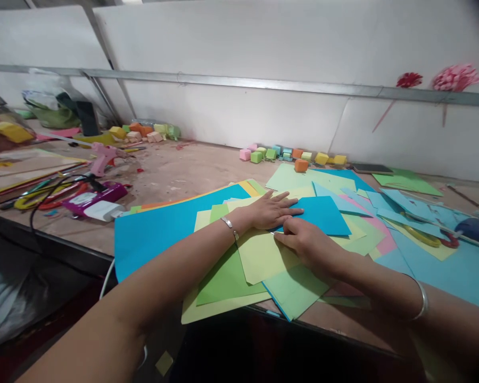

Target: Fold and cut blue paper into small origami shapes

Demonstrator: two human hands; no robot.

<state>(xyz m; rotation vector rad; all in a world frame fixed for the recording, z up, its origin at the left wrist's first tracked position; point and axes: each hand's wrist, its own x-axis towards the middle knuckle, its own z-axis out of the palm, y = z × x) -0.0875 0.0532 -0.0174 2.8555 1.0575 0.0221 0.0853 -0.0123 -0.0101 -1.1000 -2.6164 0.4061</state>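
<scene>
Blue paper (322,214) lies flat, matte and straight-edged.

A long, dusty brown worktop (175,173) with a dark front edge carries everything. A broad, overlapping spread of blue, green, yellow and pink paper sheets (231,279) lies over its middle and right, some corners jutting past the front edge. Toward the back, small multicoloured cubes (271,155) sit in a loose row, with a second cluster of small cubes (146,131) farther left. On the left side rest a pink glue gun (102,159) and a shiny purple box (98,198).
</scene>
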